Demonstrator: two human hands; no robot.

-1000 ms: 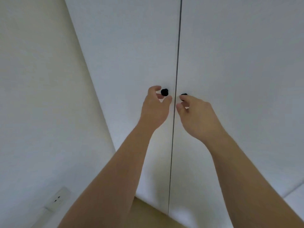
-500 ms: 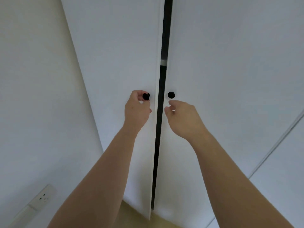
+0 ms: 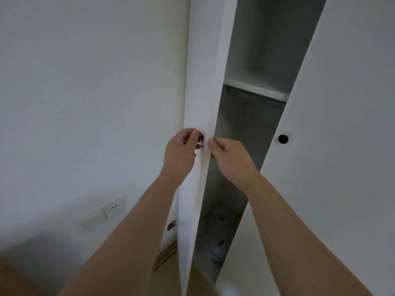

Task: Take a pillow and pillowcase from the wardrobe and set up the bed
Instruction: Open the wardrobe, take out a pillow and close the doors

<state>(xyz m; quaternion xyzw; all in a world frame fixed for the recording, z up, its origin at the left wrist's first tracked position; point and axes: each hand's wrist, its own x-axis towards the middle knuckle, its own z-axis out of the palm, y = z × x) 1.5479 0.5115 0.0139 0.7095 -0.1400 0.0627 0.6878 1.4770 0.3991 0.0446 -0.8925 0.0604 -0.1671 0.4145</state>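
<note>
2 wardrobe doors stand in front of me, and only the left door (image 3: 205,82) is swung out so far; I see it nearly edge-on. My left hand (image 3: 181,150) is pinched shut around that door's black knob (image 3: 201,137). My right hand (image 3: 227,155) sits at the same door's free edge with fingers curled around it, so I read it as gripping the edge rather than any knob. The right door (image 3: 342,124) is only partly open, its own black knob (image 3: 283,139) untouched and well apart from both hands.

Through the gap I see a white shelf (image 3: 256,89) with a dark hanging space below it. Low down inside lies something pale with dark marks (image 3: 215,238), possibly the pillow or the pillowcase, but it is too dim and blurred to say which.

By my judgement the task has barely started: the wardrobe is being opened, nothing has been taken out, and the bed is not in view. Fetching both items, casing the pillow and placing it all remain.
</note>
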